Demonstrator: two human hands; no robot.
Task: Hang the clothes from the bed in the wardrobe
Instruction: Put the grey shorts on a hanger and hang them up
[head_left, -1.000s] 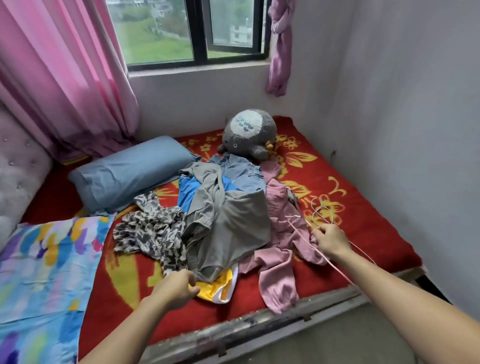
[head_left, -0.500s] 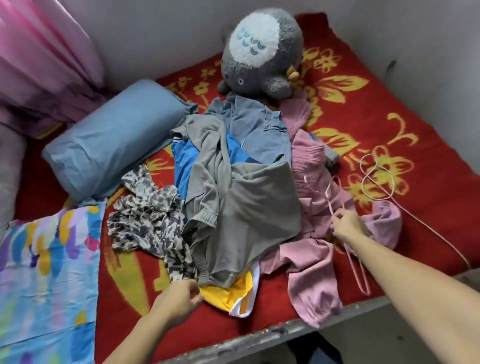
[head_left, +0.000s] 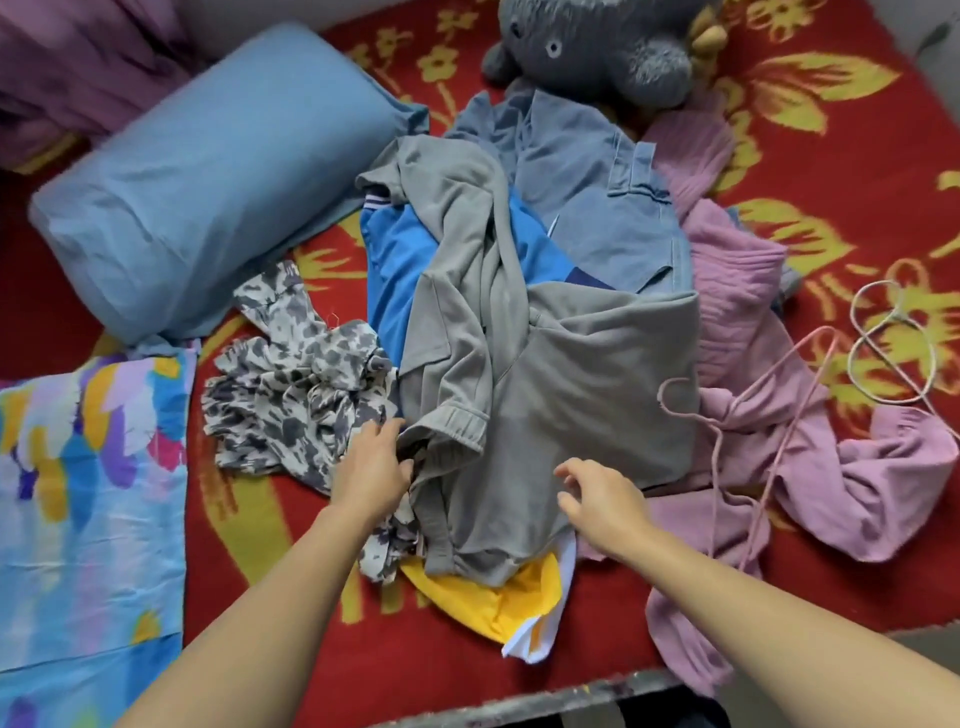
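Both of your hands are loose and hold nothing. Your left hand (head_left: 371, 467) lays fairly straight fingers against the grey shirt's (head_left: 571, 374) sleeve edge, and your right hand (head_left: 602, 504) hovers just above its hem, likely to lift this top piece. Right of that hand, a pink hanger (head_left: 779, 457) lies on a pink garment (head_left: 737, 291). A spotted garment (head_left: 301, 395) crowds your left hand.

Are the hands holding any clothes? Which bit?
The right hand holds nothing, open above the grey shirt. The left hand touches that shirt's edge near the sleeve cuff, fingers tucked in; a real grip cannot be told.
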